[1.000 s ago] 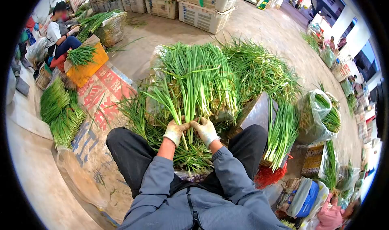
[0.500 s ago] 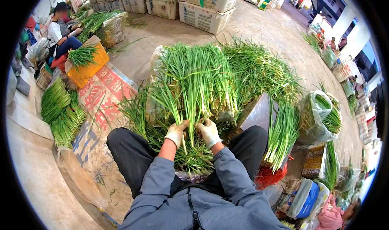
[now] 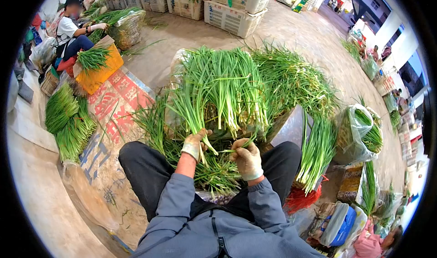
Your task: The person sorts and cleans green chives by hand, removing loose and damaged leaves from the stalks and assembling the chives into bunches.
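Note:
My left hand point(image 3: 193, 145), in a pale glove, is closed round the white ends of a few green stalks point(image 3: 193, 114), whose leaves point away from me. Beside it on the right, my gloved right hand point(image 3: 247, 158) pinches a short green leaf piece point(image 3: 247, 143). Just beyond both hands lies a thick heap of long green stalks point(image 3: 227, 80), white ends toward me. Loose trimmings point(image 3: 218, 178) lie below my hands, between my knees.
A sorted bundle point(image 3: 317, 151) rests right of my right knee, near red strings point(image 3: 302, 199). A bagged bundle point(image 3: 357, 133) stands farther right. Another person point(image 3: 68, 30) sits at the upper left behind an orange crate point(image 3: 102, 71). White crates point(image 3: 234, 19) are stacked at the back.
My hands have moved apart; the right one has shifted right and turned, now with a leaf piece. The left holds stalks slightly farther left. The seated person's arm has stretched out.

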Action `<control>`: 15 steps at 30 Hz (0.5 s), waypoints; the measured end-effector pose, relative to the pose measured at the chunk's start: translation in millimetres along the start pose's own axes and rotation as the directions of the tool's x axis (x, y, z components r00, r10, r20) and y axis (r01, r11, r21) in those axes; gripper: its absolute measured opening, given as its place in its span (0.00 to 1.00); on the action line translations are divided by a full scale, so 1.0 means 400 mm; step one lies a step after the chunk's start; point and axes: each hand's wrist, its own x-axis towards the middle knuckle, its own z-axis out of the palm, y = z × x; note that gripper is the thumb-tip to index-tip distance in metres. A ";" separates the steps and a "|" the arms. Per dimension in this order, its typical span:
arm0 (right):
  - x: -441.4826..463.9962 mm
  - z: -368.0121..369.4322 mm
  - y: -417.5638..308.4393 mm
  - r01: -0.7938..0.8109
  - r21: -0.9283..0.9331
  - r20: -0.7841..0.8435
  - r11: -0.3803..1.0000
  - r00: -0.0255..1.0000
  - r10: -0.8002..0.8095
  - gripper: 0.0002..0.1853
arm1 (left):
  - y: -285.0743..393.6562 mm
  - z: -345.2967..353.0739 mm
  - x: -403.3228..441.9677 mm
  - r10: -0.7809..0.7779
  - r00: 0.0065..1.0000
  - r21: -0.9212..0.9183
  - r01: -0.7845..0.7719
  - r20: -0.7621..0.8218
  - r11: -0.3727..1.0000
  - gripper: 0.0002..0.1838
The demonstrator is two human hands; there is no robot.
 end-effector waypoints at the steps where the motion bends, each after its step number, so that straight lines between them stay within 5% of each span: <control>1: -0.006 -0.002 -0.017 -0.001 -0.034 -0.009 0.999 1.000 0.000 0.09 | 0.003 -0.003 -0.008 0.010 1.000 -0.054 -0.008 0.027 0.998 0.14; 3: 0.008 -0.034 -0.021 -0.073 0.128 -0.016 0.989 0.997 0.076 0.08 | -0.007 -0.018 -0.008 -0.010 0.994 -0.153 0.027 0.111 0.988 0.14; 6: 0.042 -0.030 0.009 -0.308 -0.121 -0.100 0.944 0.949 0.298 0.11 | -0.019 -0.050 0.000 0.047 0.847 -0.270 0.115 0.529 0.956 0.17; 11: 0.075 0.063 0.084 -0.457 -0.454 -0.095 0.765 0.878 0.469 0.14 | 0.022 -0.006 -0.082 0.047 0.853 -0.172 0.050 0.520 0.984 0.23; 15: 0.081 0.038 0.106 -0.463 -0.371 -0.027 0.805 0.872 0.489 0.13 | 0.016 -0.049 -0.042 -0.052 0.781 0.073 0.008 0.622 0.997 0.41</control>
